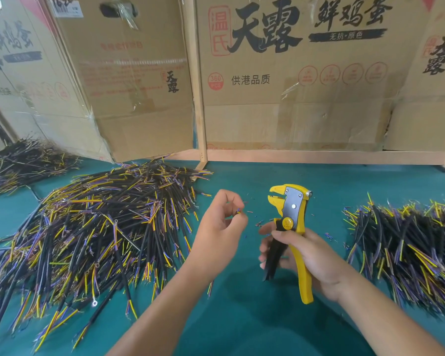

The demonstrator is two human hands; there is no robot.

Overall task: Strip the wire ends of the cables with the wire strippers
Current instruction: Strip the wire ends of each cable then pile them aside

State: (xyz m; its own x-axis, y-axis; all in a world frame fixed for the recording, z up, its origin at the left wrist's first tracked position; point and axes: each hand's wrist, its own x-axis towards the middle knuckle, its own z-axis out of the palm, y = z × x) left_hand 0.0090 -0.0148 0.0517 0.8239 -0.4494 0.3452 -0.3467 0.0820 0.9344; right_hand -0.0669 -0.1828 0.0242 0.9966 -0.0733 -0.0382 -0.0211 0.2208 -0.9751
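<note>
yellow wire strippers (290, 227) upright, jaws open | cables (93, 227) piled left + right

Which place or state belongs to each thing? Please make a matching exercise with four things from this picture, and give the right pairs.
Things:
1. wire strippers
2. small wire ends
3. big cable heap
4. insulation scraps

Places or states:
A. lies on the person's left side of the green table
B. scattered on the table between the hands
C. pinched in the fingers of the left hand
D. held upright by the right hand

Pairs: 1-D, 2-C, 3-A, 4-B
</note>
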